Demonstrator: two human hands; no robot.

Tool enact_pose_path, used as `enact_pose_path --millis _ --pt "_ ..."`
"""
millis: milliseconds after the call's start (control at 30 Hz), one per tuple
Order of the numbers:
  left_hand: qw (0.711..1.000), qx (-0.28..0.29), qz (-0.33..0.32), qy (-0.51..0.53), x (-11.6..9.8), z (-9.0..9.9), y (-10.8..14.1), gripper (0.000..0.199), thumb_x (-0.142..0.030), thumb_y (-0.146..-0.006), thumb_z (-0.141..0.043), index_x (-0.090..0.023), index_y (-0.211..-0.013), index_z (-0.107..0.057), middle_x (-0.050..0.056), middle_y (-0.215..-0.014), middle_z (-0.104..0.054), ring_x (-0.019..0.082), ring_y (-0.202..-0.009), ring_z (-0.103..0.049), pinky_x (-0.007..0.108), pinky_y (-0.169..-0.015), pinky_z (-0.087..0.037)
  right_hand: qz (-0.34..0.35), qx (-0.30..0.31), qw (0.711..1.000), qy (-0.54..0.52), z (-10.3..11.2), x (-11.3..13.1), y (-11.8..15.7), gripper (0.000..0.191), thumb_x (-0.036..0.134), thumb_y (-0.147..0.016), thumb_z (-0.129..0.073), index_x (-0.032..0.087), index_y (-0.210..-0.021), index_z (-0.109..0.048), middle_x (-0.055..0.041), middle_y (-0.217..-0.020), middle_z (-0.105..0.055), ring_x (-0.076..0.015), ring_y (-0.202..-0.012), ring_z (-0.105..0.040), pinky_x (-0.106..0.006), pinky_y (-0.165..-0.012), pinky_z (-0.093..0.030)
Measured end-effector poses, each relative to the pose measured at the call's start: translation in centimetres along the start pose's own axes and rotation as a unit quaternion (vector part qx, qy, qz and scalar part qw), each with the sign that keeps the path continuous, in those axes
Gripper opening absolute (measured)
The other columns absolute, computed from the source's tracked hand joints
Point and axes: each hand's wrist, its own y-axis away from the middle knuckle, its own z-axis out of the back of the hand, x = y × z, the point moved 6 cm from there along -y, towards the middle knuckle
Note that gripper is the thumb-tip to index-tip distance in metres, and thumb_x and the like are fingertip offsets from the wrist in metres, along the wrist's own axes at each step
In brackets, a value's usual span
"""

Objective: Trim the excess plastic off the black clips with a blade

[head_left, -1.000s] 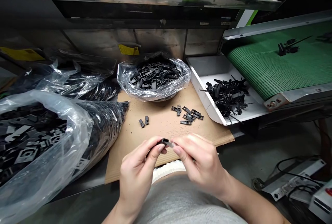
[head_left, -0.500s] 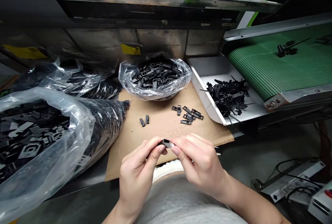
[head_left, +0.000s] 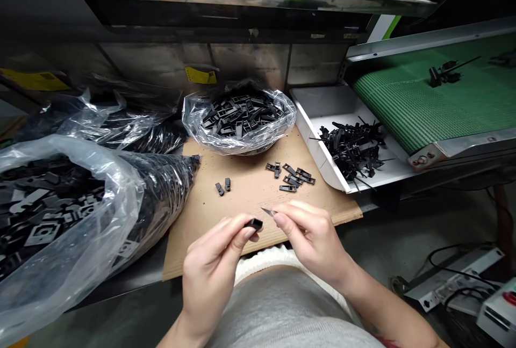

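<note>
My left hand point(head_left: 213, 262) pinches a small black plastic part point(head_left: 253, 224) between thumb and fingertips, over the front of the cardboard sheet point(head_left: 189, 240). Just right of it, my right hand point(head_left: 312, 235) holds a small pointed blade point(head_left: 267, 211), its tip pointing left and apart from the black part. Beyond my hands, two small black pieces point(head_left: 220, 189) lie on the cardboard. Several black frame-like pieces point(head_left: 293, 180) are loosely grouped to their right.
A clear bag point(head_left: 239, 146) of black parts stands at the back centre. A larger open bag point(head_left: 124, 176) is at the left. On the right, a white tray point(head_left: 322, 162) of black sprues sits beside a green conveyor belt point(head_left: 423, 106).
My right hand has moved slightly up and right, away from the black part, and the blade now shows. The part in my left hand is turned a little.
</note>
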Motion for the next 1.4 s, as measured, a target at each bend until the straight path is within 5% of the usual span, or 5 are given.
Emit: enact_pose_path --millis 200,800,1067,1233,1400 --pt "0.985 0.043 0.122 0.114 2.0 -0.3 -0.2 0.019 -0.034 -0.076 -0.060 -0.017 -0.071 -0.066 0.000 -0.059 -0.054 0.011 -0.055 -0.046 0.021 -0.050 -0.037 0.044 0.031 0.999 0.003 0.0 1.0 0.7 0.021 0.017 -0.087 -0.044 0.014 -0.087 -0.064 -0.0046 -0.070 -0.062 -0.0143 -0.063 -0.055 -0.027 -0.059 -0.044" --pt "0.976 0.142 0.119 0.116 2.1 -0.9 -0.2 0.018 -0.029 -0.078 -0.058 -0.017 -0.066 -0.064 0.000 -0.059 -0.052 0.012 -0.057 -0.047 0.022 -0.052 -0.037 -0.048 0.042 0.995 -0.073 -0.6 -1.6 -0.5 0.019 0.020 -0.087 -0.047 0.015 -0.081 -0.064 -0.0027 -0.069 -0.058 -0.0138 -0.068 -0.054 -0.025 -0.064 -0.043" --pt "0.965 0.204 0.128 0.101 3.2 -2.2 0.4 0.024 -0.034 -0.079 -0.055 -0.016 -0.065 -0.063 0.000 -0.057 -0.051 0.012 -0.056 -0.046 0.023 -0.052 -0.037 -0.227 0.126 0.881 -0.396 -3.4 -3.0 -0.9 0.017 0.030 -0.076 -0.060 0.016 -0.077 -0.051 0.0056 -0.061 -0.045 -0.0049 -0.048 -0.040 -0.016 -0.043 -0.031" --pt "0.983 0.129 -0.027 -0.130 0.0 -1.1 -7.3 0.025 -0.037 -0.079 -0.052 -0.018 -0.074 -0.066 0.002 -0.067 -0.063 0.014 -0.060 -0.054 0.025 -0.058 -0.044 -0.305 0.056 0.849 -0.428 -2.9 -6.3 -0.1 0.019 0.031 -0.077 -0.058 0.017 -0.072 -0.046 0.0085 -0.053 -0.035 -0.0035 -0.043 -0.023 -0.017 -0.039 -0.015" --pt "0.949 -0.035 -0.104 -0.296 -3.3 -1.1 -16.9 0.046 -0.036 -0.082 -0.048 -0.011 -0.121 -0.048 0.014 -0.125 -0.051 0.030 -0.118 -0.041 0.044 -0.099 -0.029 -0.294 0.090 0.867 -0.392 -2.7 -6.6 0.9 0.019 0.030 -0.076 -0.059 0.015 -0.069 -0.050 0.0066 -0.054 -0.036 -0.0048 -0.046 -0.028 -0.018 -0.041 -0.018"
